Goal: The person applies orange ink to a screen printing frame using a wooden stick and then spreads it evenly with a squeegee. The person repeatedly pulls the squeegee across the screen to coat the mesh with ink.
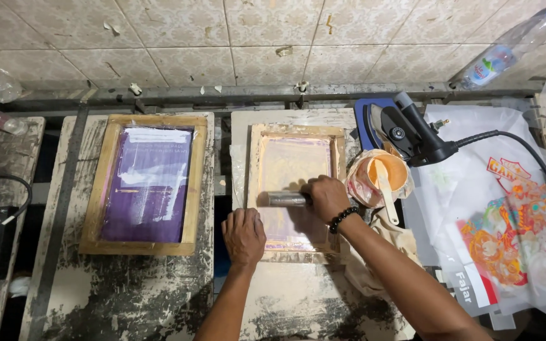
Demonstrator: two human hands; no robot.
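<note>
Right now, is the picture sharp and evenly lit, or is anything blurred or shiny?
Head view: mostly sharp and evenly lit; the right hand on the squeegee looks slightly soft; the plastic sheet at right shows mild glare; the left hand casts only a faint shadow on the wooden frame; the edges bend slightly.

One head-worn view looks steeply down, close above the worktable point(159, 290); tiled wall point(222, 38) at top.

Two wooden screen frames point(147, 183), one iron point(406, 134)
</note>
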